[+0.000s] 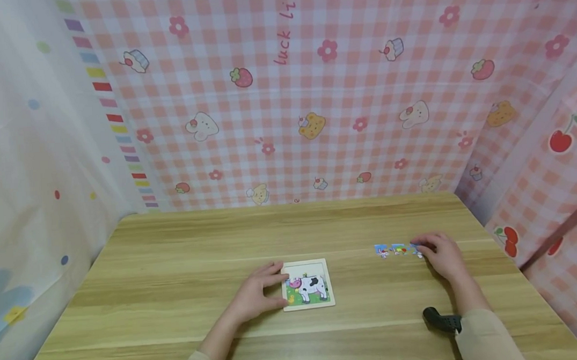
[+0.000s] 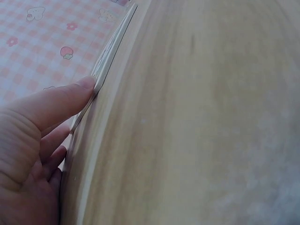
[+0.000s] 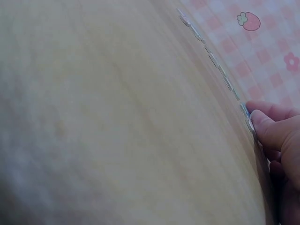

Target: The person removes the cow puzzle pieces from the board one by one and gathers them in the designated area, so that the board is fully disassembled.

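Note:
A square wooden puzzle board [image 1: 307, 284] with a pale frame lies on the table and shows a cow on grass; its upper strip is bare. My left hand [image 1: 258, 293] rests at the board's left edge, thumb and fingertips touching the frame. In the left wrist view, the thumb [image 2: 70, 99] lies against the edge of the frame [image 2: 115, 51]. Off to the right, my right hand [image 1: 441, 255] pinches a small blue puzzle piece [image 1: 415, 247] between thumb and index finger, partly hidden by the fingertips. Two more puzzle pieces, one [image 1: 381, 250] and another [image 1: 398, 249], lie left of it.
The wooden table [image 1: 199, 232] runs back to a pink checked curtain [image 1: 285, 105]. A white curtain [image 1: 50, 158] hangs on the left. Black wrist gear [image 1: 441, 320] sits by the right sleeve, low over the table.

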`<state>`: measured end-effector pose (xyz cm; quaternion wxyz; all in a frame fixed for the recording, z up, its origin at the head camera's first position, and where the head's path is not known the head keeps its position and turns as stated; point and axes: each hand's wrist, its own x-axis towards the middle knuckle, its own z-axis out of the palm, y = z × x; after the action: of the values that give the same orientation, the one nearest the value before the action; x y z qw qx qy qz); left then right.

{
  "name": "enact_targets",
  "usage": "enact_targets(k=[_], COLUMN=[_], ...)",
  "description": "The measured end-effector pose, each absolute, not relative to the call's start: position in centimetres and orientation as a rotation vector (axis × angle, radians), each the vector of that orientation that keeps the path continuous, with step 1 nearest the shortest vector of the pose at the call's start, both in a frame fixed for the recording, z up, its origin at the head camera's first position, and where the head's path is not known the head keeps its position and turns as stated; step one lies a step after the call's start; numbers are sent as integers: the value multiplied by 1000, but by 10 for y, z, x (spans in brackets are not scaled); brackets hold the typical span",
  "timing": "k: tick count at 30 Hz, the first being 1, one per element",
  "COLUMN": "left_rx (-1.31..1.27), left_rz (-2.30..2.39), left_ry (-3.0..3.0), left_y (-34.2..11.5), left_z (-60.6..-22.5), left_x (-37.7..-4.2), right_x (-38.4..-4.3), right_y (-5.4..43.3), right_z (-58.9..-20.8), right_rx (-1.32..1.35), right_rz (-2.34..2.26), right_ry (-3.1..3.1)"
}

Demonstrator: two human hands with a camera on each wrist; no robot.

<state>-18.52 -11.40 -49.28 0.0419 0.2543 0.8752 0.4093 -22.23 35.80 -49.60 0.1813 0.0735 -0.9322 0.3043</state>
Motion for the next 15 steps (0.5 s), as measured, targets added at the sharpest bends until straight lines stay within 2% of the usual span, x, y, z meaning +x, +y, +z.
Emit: enact_targets(k=[15], left_rx=[786], left_rz=[1251], left_ry=[2688], left_y=[-115], left_z=[-493], left_x=[-184], right_x=[-210], right_y=[350], right_z=[-493], right_rx=[142], right_rz=[1039], right_ry=[-2449])
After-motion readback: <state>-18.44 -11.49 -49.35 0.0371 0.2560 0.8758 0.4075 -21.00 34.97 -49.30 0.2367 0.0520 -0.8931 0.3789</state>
